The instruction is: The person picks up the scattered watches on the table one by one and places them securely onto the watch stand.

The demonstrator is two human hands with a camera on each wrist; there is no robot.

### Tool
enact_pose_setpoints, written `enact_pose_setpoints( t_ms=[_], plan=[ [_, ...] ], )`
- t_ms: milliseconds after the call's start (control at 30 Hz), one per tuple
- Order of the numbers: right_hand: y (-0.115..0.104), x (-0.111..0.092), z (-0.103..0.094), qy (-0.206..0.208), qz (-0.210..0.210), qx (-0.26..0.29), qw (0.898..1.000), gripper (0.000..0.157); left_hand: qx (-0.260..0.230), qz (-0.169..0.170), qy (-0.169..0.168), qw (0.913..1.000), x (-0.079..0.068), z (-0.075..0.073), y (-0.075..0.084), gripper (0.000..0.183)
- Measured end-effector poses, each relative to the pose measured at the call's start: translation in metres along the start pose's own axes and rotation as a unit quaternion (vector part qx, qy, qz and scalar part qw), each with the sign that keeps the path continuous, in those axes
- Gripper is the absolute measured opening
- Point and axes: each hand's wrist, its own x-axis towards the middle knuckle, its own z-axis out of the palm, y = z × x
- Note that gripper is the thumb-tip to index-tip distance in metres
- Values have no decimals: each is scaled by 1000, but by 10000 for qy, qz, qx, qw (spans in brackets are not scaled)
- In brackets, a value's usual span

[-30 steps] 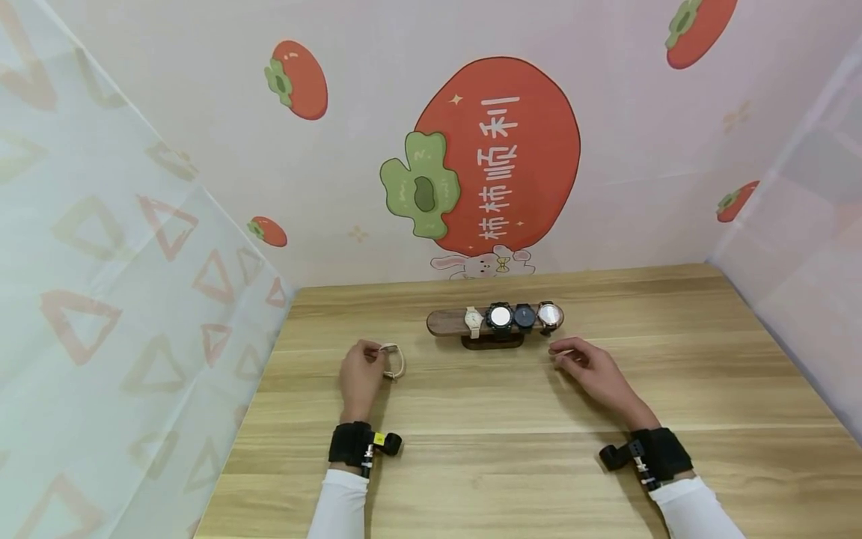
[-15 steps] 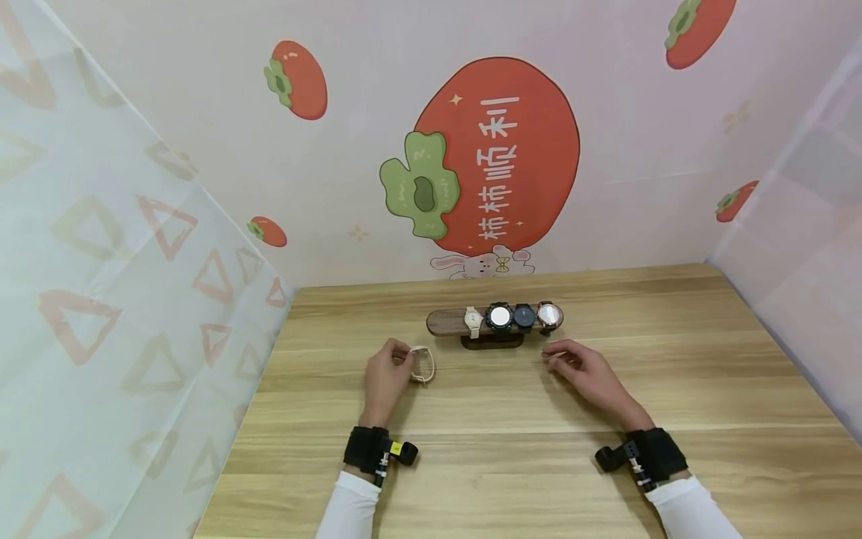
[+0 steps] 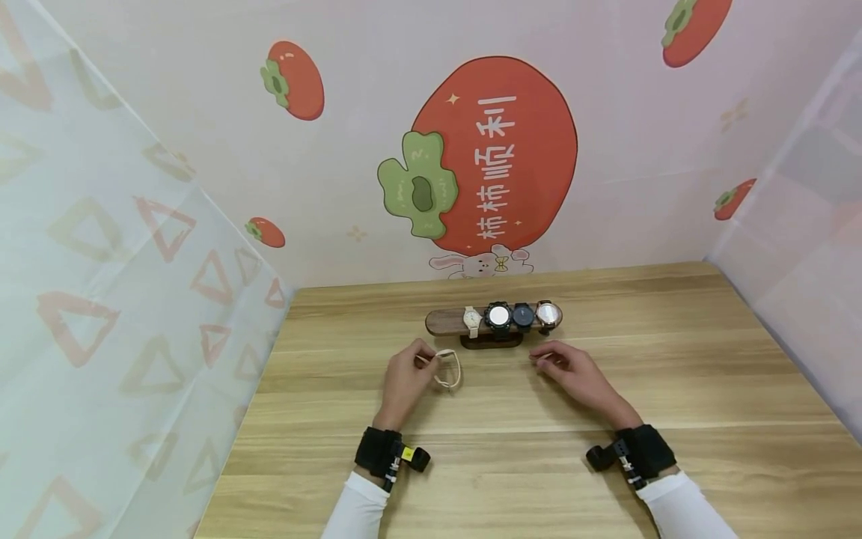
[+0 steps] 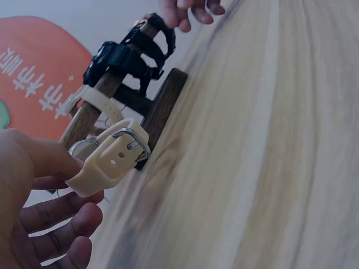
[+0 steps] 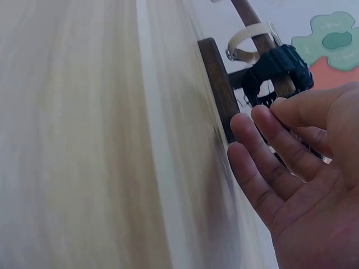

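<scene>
My left hand (image 3: 407,380) pinches a cream-strapped wristwatch (image 4: 115,157) between thumb and fingers. Its strap is buckled into a loop, and the silver buckle faces the left wrist camera. Just beyond it stands a dark wooden watch stand (image 3: 444,323). On the stand's bar, a small cream watch (image 3: 473,320), a black watch with a bright white face (image 3: 498,316), a dark-faced watch (image 3: 523,316) and a rose-gold-rimmed watch (image 3: 548,314) sit side by side. My right hand (image 3: 578,376) hovers in front of the stand's right part, fingers loosely bent, holding nothing.
The wooden table (image 3: 512,464) runs back to a pale wall (image 3: 350,150) printed with persimmons. A patterned side wall (image 3: 135,299) borders the left, another the right. The stand's left bar end carries no watch.
My left hand has moved to the right with the cream-strapped wristwatch, coming close to the stand's front. My right hand has shifted slightly left.
</scene>
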Motion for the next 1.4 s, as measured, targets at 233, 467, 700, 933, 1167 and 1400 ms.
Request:
enact_pose_setpoints(
  t_ms=[233, 467, 700, 933, 1167, 1400],
  plan=[
    [-8, 5, 12, -235, -71, 222, 9995, 23, -25, 359, -335, 9988, -4, 16, 8, 6],
    [-19, 10, 25, -358, -146, 223, 9990, 24, -62, 704, -432, 9966, -5, 28, 16, 6],
    [-27, 16, 34, -461, -120, 299, 9984, 28, -86, 981, -466, 9941, -5, 41, 26, 7],
    [-32, 20, 42, -319, -46, 234, 9992, 27, -112, 1113, -423, 9928, -5, 53, 34, 5],
    [-32, 20, 42, -27, -266, 291, 9992, 27, -362, 1212, -341, 9914, -6, 56, 38, 9],
    [-27, 19, 42, 76, -436, 466, 9979, 27, -479, 1331, -358, 9893, -7, 56, 39, 13]
  ],
)
